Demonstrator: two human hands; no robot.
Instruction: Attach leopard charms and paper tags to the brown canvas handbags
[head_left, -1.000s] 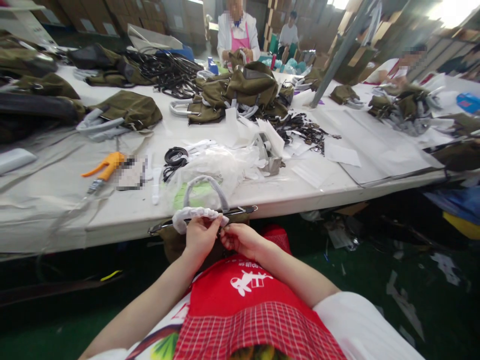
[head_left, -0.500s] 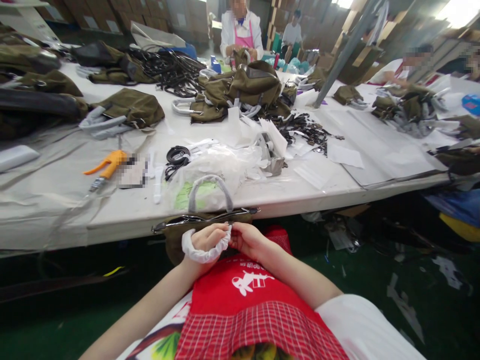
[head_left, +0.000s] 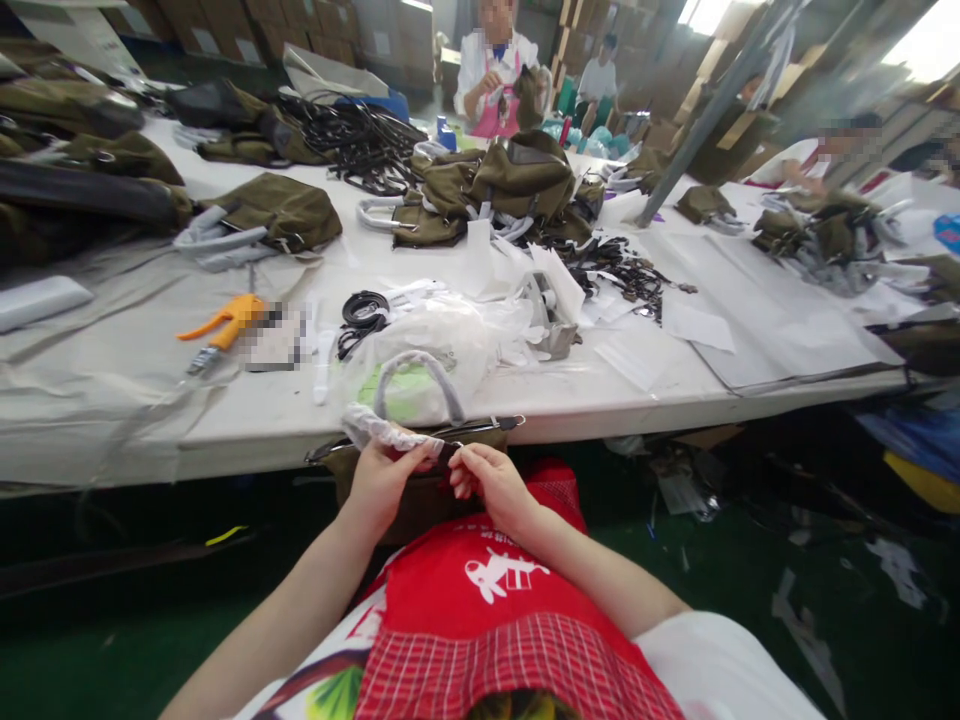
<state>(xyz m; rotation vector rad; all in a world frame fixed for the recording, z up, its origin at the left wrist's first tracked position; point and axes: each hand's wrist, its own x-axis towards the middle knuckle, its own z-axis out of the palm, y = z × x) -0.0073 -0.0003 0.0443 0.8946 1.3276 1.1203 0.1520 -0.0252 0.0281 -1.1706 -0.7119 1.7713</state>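
An olive handbag (head_left: 342, 472) stands against the front edge of the table, its top opening toward me. Its far handle (head_left: 450, 395), wrapped in pale grey covering, arches up over the table. My left hand (head_left: 386, 480) is closed around the end of the near handle (head_left: 379, 428), which wears a crinkled white wrapping. Just to the right, the fingers of my right hand (head_left: 491, 485) are pinched together at that handle's end; whatever small piece they grip is hidden. A metal ring (head_left: 519, 421) shows at the bag's right corner.
Beyond the bag lie a clear plastic bag (head_left: 442, 335), a coiled black strap (head_left: 364, 310) and an orange air gun (head_left: 232, 320). More olive bags (head_left: 277, 210) and black straps (head_left: 345, 135) are heaped farther back. A grey post (head_left: 697, 110) rises from the table. Co-workers are across it.
My left hand has come out of the handle loop and now grips its end. The near handle has swung up and left. Across the table, a co-worker has raised an olive piece.
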